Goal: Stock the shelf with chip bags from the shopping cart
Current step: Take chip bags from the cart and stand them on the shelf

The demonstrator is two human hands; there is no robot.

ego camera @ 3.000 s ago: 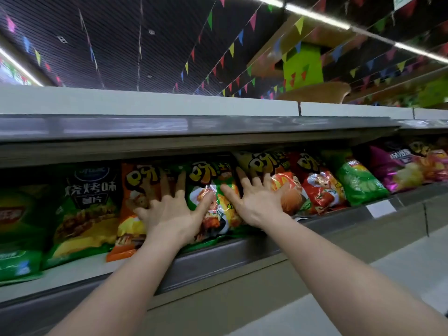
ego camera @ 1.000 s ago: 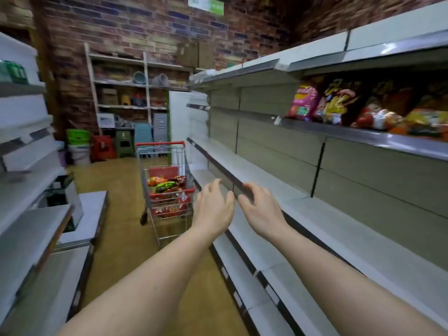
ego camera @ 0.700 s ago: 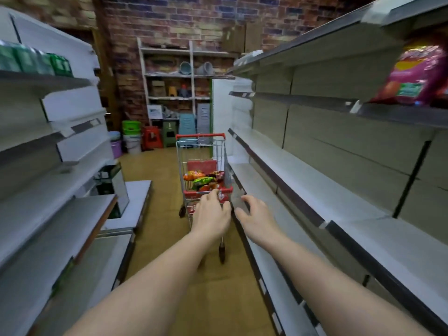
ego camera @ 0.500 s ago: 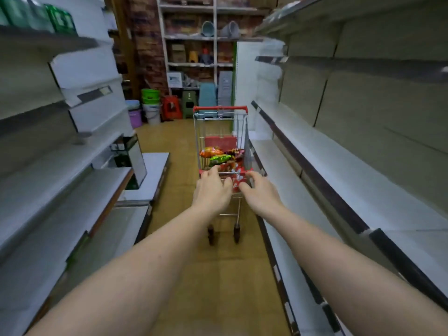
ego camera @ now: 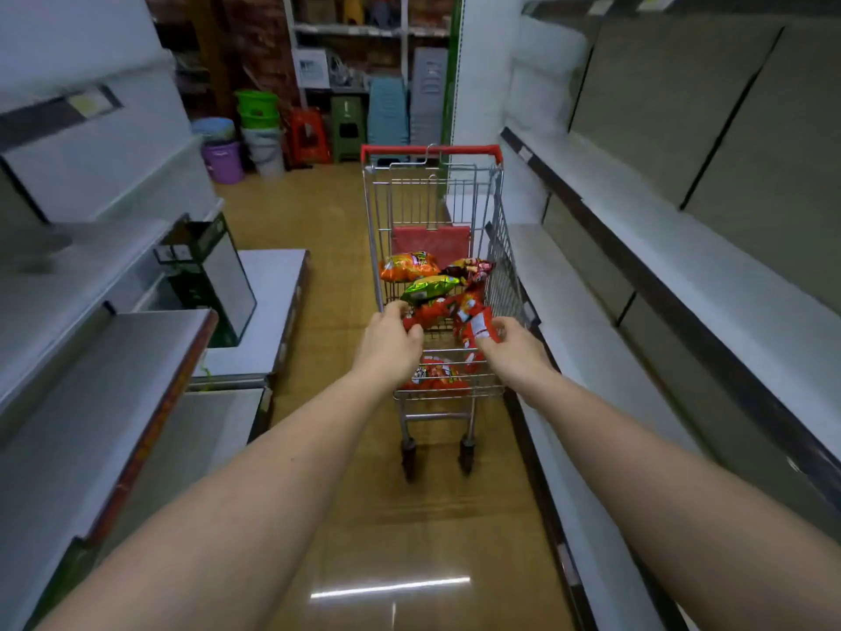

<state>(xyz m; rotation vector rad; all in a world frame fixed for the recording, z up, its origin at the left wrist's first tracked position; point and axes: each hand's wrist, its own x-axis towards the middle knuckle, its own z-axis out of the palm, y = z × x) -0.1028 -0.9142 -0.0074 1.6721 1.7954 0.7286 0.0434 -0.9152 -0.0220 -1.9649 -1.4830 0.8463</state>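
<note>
A small wire shopping cart (ego camera: 496,248) with a red handle stands in the aisle ahead of me. It holds several chip bags: an orange one (ego camera: 408,266), a green one (ego camera: 430,286), a dark one (ego camera: 471,267) and red ones. My left hand (ego camera: 391,341) grips a red chip bag (ego camera: 430,314) at the cart's near end. My right hand (ego camera: 514,346) pinches another red chip bag (ego camera: 478,325) by its lower edge. More red bags (ego camera: 439,373) lie lower in the cart, partly hidden by my hands.
Bare grey shelves (ego camera: 682,248) run along the right of the aisle and others (ego camera: 91,357) along the left. A glass tank (ego camera: 214,275) sits on a low left platform. Buckets (ego camera: 257,116) and stools (ego camera: 309,134) stand at the aisle's far end.
I turned away from the stocked shelf and came up to the cart. Both hands reached in and each took hold of a red chip bag.
</note>
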